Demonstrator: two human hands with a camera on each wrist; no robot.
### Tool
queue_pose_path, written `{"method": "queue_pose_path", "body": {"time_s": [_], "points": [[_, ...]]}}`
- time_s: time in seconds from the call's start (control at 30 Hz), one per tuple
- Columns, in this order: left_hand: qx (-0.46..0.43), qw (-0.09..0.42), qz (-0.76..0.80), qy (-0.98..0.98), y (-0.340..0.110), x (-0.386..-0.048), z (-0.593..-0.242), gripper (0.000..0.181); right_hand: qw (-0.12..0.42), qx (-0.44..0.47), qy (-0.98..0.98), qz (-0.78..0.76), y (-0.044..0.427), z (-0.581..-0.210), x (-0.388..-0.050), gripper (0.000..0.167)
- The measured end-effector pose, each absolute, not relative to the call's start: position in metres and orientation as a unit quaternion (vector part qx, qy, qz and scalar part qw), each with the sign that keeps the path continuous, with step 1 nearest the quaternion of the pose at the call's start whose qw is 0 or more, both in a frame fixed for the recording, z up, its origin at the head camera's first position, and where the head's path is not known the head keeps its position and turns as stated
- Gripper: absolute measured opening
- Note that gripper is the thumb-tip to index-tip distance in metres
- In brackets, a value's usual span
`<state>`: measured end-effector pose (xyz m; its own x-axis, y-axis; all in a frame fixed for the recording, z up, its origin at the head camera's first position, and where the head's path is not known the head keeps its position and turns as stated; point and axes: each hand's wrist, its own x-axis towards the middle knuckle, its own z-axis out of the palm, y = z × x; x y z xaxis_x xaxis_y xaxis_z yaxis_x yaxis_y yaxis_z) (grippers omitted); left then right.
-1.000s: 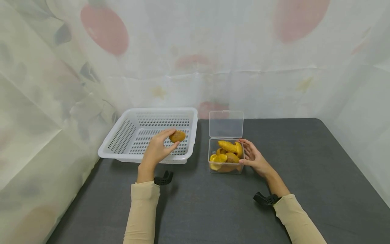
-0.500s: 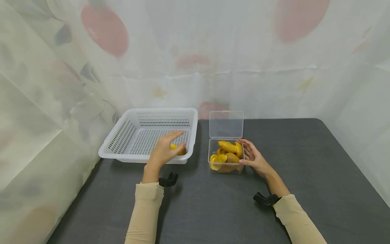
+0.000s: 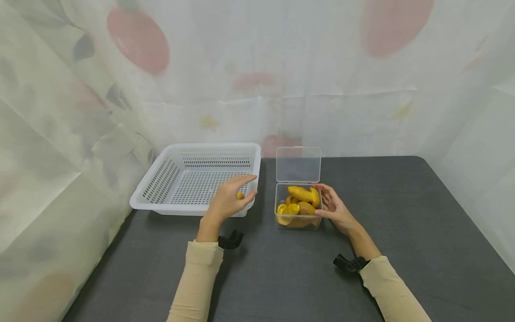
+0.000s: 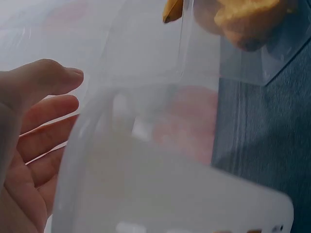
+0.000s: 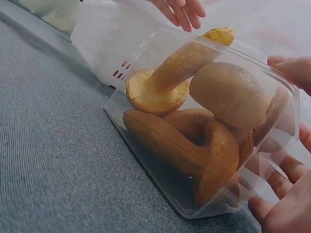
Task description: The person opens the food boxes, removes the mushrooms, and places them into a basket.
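Note:
A clear plastic box point(image 3: 276, 206) stands on the table with its lid point(image 3: 298, 164) raised at the back. Several yellow-brown mushrooms point(image 5: 228, 92), with caps and stems, fill it. My right hand point(image 3: 337, 213) holds the box by its right side, thumb at the rim and fingers around the outside wall. Over the right end of a white slotted basket point(image 3: 153, 206) is my left hand point(image 3: 229, 201), thumb and fingers apart with nothing between them. One mushroom point(image 3: 240, 196) shows in the basket, mostly hidden behind that hand. In the left wrist view, the left hand point(image 4: 41, 141) is beside the basket's rim.
Basket and box stand side by side on a dark grey table point(image 3: 289, 277), with a narrow gap between them. A pale printed curtain point(image 3: 342, 67) hangs behind and along the left. Each wrist wears a black camera mount point(image 3: 231, 240).
My left hand has let go of a mushroom, now in the basket's right front part. It has then moved right toward the basket's right rim. The right hand has stayed at the box.

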<state>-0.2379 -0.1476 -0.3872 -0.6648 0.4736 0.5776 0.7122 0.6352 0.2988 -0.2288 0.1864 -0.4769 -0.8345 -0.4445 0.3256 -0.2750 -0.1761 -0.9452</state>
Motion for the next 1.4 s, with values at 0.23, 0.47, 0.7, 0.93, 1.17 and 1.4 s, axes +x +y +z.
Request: {"method": "queue_pose_path", "body": {"time_s": [0.23,0.47,0.7,0.93,1.17,1.4], "points": [[-0.368,0.231,-0.263,-0.861,-0.129,-0.239,-0.389,0.042,0.06,-0.285,0.631,-0.719,0.187,-0.477,-0.229,0.074],[-0.384,0.195,-0.28,-0.858,-0.107,-0.241,-0.39,0.042,0.062,-0.289,0.629,-0.719,0.187,-0.476,-0.229,0.075],[-0.387,0.155,-0.268,-0.869,-0.09,-0.244,-0.394,0.042,0.069,-0.284,0.629,-0.72,0.188,-0.477,-0.23,0.074],[-0.402,0.111,-0.275,-0.866,-0.074,-0.245,-0.393,0.041,0.072,-0.284,0.625,-0.723,0.189,-0.479,-0.23,0.075],[-0.399,0.076,-0.276,-0.871,-0.061,-0.248,-0.396,0.042,0.078,-0.273,0.634,-0.72,0.189,-0.479,-0.231,0.075],[-0.391,0.064,-0.275,-0.876,-0.055,-0.252,-0.402,0.041,0.08,-0.267,0.638,-0.718,0.189,-0.479,-0.23,0.077]]}}
